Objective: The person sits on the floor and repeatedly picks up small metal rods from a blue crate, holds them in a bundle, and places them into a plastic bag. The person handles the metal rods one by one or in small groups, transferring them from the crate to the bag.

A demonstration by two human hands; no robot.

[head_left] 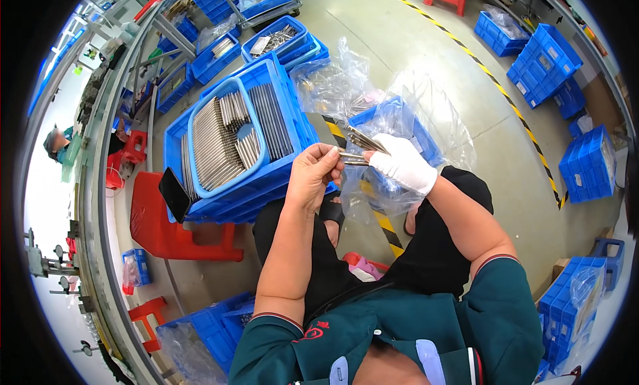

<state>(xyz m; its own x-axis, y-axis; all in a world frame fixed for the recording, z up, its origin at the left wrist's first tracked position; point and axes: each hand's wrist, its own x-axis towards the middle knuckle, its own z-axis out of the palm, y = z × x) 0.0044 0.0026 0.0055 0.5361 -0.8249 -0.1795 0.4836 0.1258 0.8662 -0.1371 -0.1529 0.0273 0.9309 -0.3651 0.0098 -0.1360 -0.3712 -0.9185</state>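
Note:
My right hand, in a white glove, is closed around a bunch of thin metal rods. Bare, my left hand pinches the end of one or two of these rods between thumb and fingers. To the left of my hands, a light blue tray holds rows of similar silvery rods. The tray rests on a blue crate, where darker rods lie in a row beside it. Beneath my right hand is a blue bin partly covered by clear plastic bags.
A red stool stands left of the crate, with a dark phone-like object at the crate's corner. Clear plastic spreads beyond my hands. Blue bins with metal parts stand farther off. Stacked blue crates line the right side.

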